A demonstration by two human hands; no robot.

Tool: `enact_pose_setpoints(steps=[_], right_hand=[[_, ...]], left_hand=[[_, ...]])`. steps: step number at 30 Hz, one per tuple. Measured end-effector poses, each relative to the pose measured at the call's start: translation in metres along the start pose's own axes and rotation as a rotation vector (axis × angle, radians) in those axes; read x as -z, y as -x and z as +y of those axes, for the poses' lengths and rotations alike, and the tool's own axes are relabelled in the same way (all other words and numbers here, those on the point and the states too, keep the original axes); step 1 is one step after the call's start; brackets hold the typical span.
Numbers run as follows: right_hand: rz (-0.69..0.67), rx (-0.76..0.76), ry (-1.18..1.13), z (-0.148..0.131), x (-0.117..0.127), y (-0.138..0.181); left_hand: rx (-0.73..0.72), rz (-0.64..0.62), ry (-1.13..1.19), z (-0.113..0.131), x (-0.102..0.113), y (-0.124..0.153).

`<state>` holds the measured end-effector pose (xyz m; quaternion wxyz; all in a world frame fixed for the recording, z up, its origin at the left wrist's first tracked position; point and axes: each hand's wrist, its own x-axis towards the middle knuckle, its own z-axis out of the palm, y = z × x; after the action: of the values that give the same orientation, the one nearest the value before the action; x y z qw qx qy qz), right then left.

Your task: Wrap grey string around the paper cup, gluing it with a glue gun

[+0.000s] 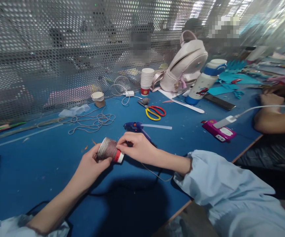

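Observation:
A paper cup lies tilted between my hands, its side wrapped in grey and brownish cord, with a red and white part bare. My left hand is closed around the wrapped end. At the cup's red part, my right hand pinches the grey cord, whose loose length trails below my wrist onto the table. Just behind my right hand lies a dark blue glue gun with a clear glue stick in it. Scissors with red and yellow handles rest farther back.
Loose grey cord lies tangled near a cord-wrapped cup. Stacked paper cups, a backpack and a bottle stand along the perforated metal screen. A magenta power strip sits right, beside another person's arm.

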<state>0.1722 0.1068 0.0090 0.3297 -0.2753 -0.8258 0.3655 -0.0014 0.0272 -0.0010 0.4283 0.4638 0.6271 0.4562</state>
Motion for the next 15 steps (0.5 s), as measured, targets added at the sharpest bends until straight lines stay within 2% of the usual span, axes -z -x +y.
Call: enact_pose_setpoints(steps=[4, 9, 15], right_hand=[[-0.001, 0.012, 0.006, -0.0021, -0.0017, 0.0020], [-0.010, 0.070, 0.005, -0.0048, -0.0040, 0.0041], [-0.020, 0.059, 0.011, -0.0030, 0.0001, 0.0030]], left_hand=[[0.013, -0.024, -0.018, 0.0001, -0.0012, 0.0008], [-0.003, 0.007, -0.079, -0.0024, -0.0020, 0.0014], [-0.021, -0.010, -0.060, -0.0071, 0.0044, 0.0002]])
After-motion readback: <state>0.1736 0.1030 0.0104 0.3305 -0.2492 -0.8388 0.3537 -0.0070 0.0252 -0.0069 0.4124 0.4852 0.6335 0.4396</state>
